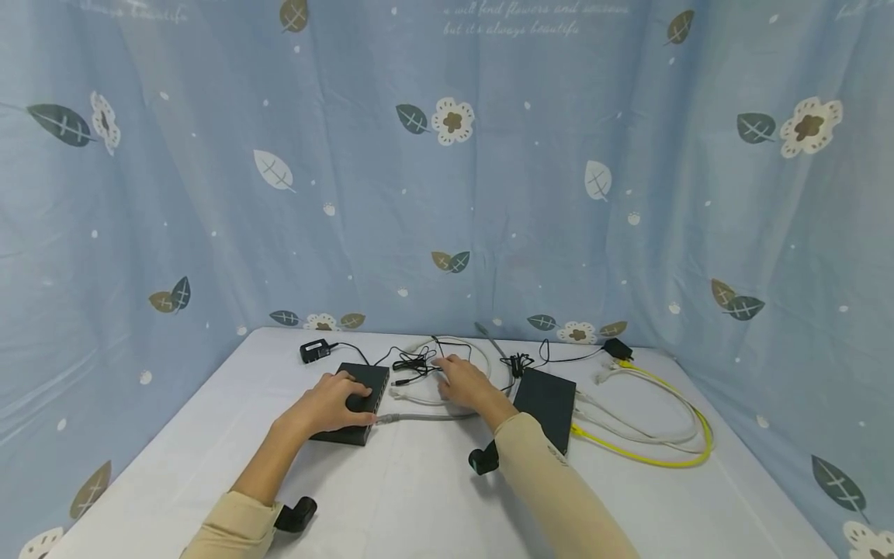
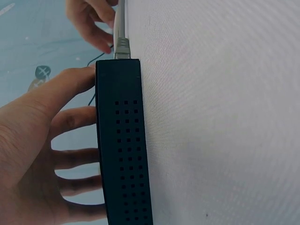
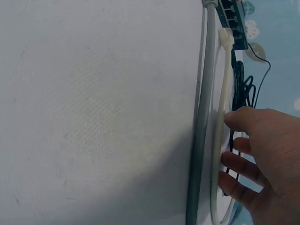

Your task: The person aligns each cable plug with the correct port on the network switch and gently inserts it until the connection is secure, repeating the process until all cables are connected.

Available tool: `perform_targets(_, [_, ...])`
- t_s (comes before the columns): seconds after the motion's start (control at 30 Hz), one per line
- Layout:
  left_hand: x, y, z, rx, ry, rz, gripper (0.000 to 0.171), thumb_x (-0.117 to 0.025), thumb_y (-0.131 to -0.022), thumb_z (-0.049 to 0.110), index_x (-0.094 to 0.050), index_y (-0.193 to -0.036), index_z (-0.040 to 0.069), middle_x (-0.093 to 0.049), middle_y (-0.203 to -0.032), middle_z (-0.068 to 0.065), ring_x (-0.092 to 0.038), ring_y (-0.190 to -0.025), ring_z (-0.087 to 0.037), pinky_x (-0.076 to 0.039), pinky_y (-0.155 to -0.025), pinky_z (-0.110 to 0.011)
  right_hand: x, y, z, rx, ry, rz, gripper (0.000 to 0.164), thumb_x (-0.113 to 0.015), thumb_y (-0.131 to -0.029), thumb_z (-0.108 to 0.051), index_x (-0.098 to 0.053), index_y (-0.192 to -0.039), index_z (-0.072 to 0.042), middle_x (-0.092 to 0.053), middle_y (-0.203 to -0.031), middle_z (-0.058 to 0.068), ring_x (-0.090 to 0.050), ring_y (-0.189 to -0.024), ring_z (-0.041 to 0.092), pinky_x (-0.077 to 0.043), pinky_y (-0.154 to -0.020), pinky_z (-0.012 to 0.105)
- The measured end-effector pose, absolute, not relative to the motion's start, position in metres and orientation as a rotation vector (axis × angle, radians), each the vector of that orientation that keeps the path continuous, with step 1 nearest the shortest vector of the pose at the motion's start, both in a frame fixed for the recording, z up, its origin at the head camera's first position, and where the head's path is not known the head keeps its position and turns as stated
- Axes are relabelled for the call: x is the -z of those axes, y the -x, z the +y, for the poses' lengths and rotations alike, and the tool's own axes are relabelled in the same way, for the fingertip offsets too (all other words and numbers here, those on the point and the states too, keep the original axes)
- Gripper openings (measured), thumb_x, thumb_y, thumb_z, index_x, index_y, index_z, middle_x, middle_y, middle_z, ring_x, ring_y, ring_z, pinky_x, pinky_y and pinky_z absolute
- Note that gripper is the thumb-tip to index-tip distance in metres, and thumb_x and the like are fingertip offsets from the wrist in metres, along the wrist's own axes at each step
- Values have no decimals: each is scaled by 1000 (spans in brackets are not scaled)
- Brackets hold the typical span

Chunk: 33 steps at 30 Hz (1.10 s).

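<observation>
A black network switch (image 1: 373, 378) lies on the left of the table. My left hand (image 1: 340, 404) rests on its top with spread fingers, seen edge-on over the box's vented side (image 2: 129, 159) in the left wrist view. A grey network cable (image 1: 426, 417) is plugged into this switch near my thumb. My right hand (image 1: 466, 382) is over the middle, its fingers loosely bent beside a white network cable (image 3: 219, 122) and a bundled black power cord (image 1: 414, 363). No grip on either shows; whether the fingertips touch them, I cannot tell.
A second black switch (image 1: 545, 400) sits to the right, partly behind my right forearm. White cables (image 1: 642, 436) and a yellow cable (image 1: 670, 464) run from its right side. Black power adapters stand at the back left (image 1: 316, 351) and back right (image 1: 618, 348). A patterned curtain (image 1: 489, 194) hangs behind.
</observation>
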State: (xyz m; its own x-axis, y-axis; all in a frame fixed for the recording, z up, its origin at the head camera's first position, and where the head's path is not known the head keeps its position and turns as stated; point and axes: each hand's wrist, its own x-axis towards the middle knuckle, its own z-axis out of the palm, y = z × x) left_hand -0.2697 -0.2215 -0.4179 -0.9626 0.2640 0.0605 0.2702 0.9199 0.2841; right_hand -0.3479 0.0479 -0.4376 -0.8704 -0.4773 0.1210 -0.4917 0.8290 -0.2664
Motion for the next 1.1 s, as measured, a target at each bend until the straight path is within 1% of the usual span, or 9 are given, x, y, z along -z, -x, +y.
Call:
perform_targets(0.13, [419, 269, -222, 456, 422, -3056, 57, -79, -77, 52, -72, -122, 18, -56, -134, -19, -50, -121, -45, -45, -85, -71, 438, 347, 48, -426, -773, -2956, 41, -64, -95, -21, -59, -134, -14, -60, -127, 10, -61, -113, 26, -50, -96, 42])
perform_targets(0.3, [420, 270, -223, 463, 441, -3050, 57, -79, -77, 52, -72, -122, 17, -56, -133, -19, -51, -120, -45, -46, -83, -70, 440, 346, 48, -415, -751, -2932, 29, -65, -94, -22, -68, -122, -17, -61, -114, 7, -61, -99, 21, -53, -83, 40])
perform_targets(0.4, [419, 270, -224, 469, 452, -3036, 56, -79, -77, 51, -72, -121, 17, -57, -132, -19, -51, -118, -44, -47, -82, -70, 442, 345, 47, -395, -735, -2917, 25, -67, -93, -24, -71, -117, -19, -61, -110, 6, -61, -98, 21, -53, -81, 39])
perform_targets(0.5, [417, 270, -223, 470, 461, -3027, 56, -79, -77, 50, -73, -120, 16, -57, -131, -19, -52, -118, -45, -47, -81, -70, 444, 345, 47, -364, -699, -2897, 21, -69, -91, -29, -72, -110, -19, -63, -108, 4, -61, -101, 21, -54, -81, 39])
perform_targets(0.63, [417, 270, -223, 482, 461, -3038, 56, -79, -77, 50, -72, -121, 15, -56, -132, -21, -51, -119, -46, -47, -81, -70, 446, 344, 45, -331, -672, -2848, 21, -72, -88, -35, -74, -101, -18, -66, -105, 2, -60, -102, 23, -54, -81, 39])
perform_targets(0.7, [417, 270, -224, 482, 457, -3044, 56, -79, -77, 50, -72, -121, 15, -56, -134, -21, -50, -120, -47, -46, -82, -71, 446, 343, 43, -325, -695, -2815, 23, -73, -87, -35, -75, -101, -17, -68, -104, 3, -60, -101, 24, -54, -81, 41])
perform_targets(0.83, [418, 271, -225, 479, 458, -3048, 57, -79, -77, 51, -72, -121, 16, -55, -135, -21, -49, -121, -47, -46, -83, -71, 445, 341, 36, -306, -774, -2761, 21, -72, -88, -28, -75, -107, -18, -70, -105, 4, -62, -100, 25, -54, -82, 43])
perform_targets(0.93, [419, 272, -226, 479, 474, -3042, 57, -79, -76, 52, -72, -121, 16, -56, -134, -21, -50, -120, -47, -46, -82, -70, 448, 341, 31, -283, -825, -2739, 18, -71, -90, -25, -76, -107, -21, -71, -103, 1, -62, -96, 22, -54, -80, 39])
perform_targets(1.1, [419, 273, -225, 479, 479, -3035, 57, -79, -76, 52, -73, -120, 17, -57, -132, -20, -51, -118, -45, -47, -83, -69, 452, 339, 26, -326, -849, -2718, 14, -72, -90, -28, -77, -101, -21, -70, -95, -2, -61, -89, 18, -52, -76, 34])
